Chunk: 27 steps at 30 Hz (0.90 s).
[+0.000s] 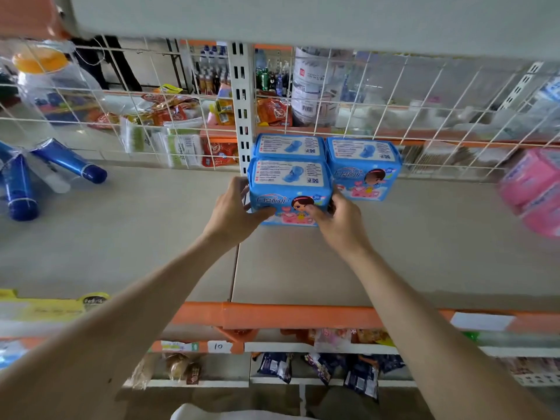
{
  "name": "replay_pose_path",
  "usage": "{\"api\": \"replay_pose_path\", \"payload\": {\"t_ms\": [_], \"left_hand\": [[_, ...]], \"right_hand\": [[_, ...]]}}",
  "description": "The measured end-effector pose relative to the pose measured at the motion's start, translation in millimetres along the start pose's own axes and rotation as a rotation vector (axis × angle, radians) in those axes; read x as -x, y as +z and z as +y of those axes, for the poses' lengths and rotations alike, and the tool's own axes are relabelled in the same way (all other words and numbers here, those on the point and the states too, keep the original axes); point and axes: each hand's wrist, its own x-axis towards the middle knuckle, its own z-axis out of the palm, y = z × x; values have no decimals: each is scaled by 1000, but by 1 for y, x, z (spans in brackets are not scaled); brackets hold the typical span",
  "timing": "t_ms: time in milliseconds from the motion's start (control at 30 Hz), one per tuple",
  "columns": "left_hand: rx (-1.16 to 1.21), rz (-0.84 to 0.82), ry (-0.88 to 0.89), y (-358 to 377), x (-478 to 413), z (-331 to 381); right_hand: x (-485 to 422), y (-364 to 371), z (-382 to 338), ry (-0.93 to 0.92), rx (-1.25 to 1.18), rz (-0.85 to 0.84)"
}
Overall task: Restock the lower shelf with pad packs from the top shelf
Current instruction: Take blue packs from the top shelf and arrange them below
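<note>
At frame centre the left hand [233,210] and right hand [339,219] clasp the front blue pad pack [289,183] by its sides on the grey shelf [151,237]; a rear blue pack [288,147] touches it behind; another blue pack [363,165] stands just right; pink packs [533,189] lie at the right edge.

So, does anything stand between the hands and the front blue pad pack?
Nothing visible does. The left hand and right hand grip the front blue pad pack at its sides. A rear pack sits directly behind it, and a side pack lies to its right.
</note>
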Motion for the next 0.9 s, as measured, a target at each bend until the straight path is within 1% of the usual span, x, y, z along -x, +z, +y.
{"api": "replay_pose_path", "payload": {"t_ms": [133,533,633,800,833,900], "left_hand": [[-112,-38,-4,-6,-9,9],[-115,-76,-12,-2,-12,9],[-167,-82,14,0,-14,9],[-219,-66,4,-2,-12,14],[-237,-61,-9,-2,-8,16],[-380,-10,-38,-5,8,19]], "right_hand": [[-3,-1,1,3,19,4],[-5,-5,2,35,-30,-18],[-5,-5,1,34,-29,-23],[-3,-8,-13,56,44,-22],[-1,-10,-16,47,74,-30],[10,-14,-20,52,121,-39]]}}
